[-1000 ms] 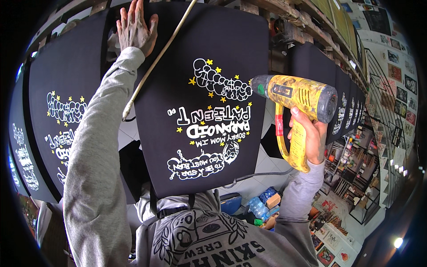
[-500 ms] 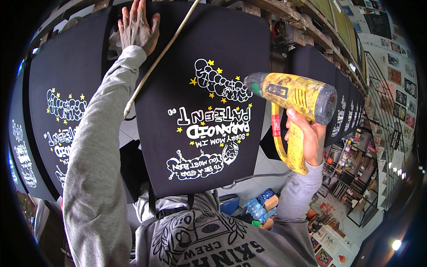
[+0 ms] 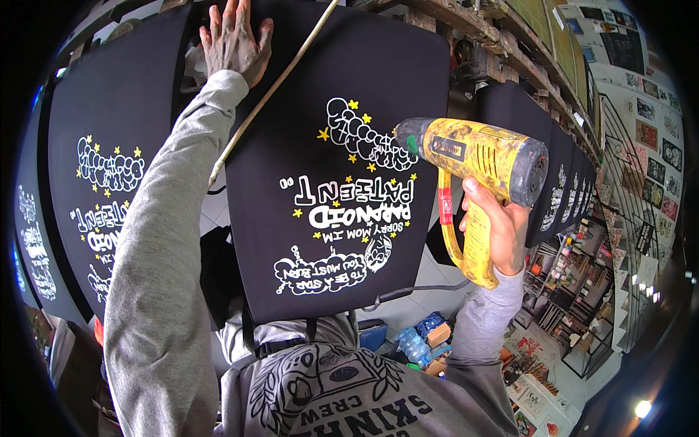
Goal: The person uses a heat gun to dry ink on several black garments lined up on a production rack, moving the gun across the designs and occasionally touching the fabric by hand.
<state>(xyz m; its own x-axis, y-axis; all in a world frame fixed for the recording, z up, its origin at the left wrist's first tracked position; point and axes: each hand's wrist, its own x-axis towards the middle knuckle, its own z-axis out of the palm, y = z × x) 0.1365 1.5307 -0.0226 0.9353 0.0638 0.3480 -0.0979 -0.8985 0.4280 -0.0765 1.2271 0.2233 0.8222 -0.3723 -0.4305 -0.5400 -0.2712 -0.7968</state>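
Note:
A black garment panel [image 3: 291, 138] lies flat on a board in front of me, printed with white lettering, cloud shapes and small yellow stars. My right hand [image 3: 502, 226] is wrapped round the handle of a worn yellow heat gun [image 3: 484, 156]. Its dark nozzle points left and overlaps the right end of the upper cloud print; I cannot tell the gap between them. At the panel's far left edge rests my left hand [image 3: 237, 47], fingers stretched out and holding nothing. A thin pale stick [image 3: 280, 84] runs diagonally beside that hand, across the panel's left side.
More printed black panels stand to the left [image 3: 116, 95] and right [image 3: 502, 109]. Wooden rails [image 3: 480, 36] run along the far side. A grey cable [image 3: 422, 291] crosses below the heat gun. Plastic bottles [image 3: 413, 346] sit on the floor; a stair railing [image 3: 619, 182] is at right.
The heat gun has shifted slightly left over the print, still in my right hand. My left hand stays at the panel's far edge, and the whole view has moved a little.

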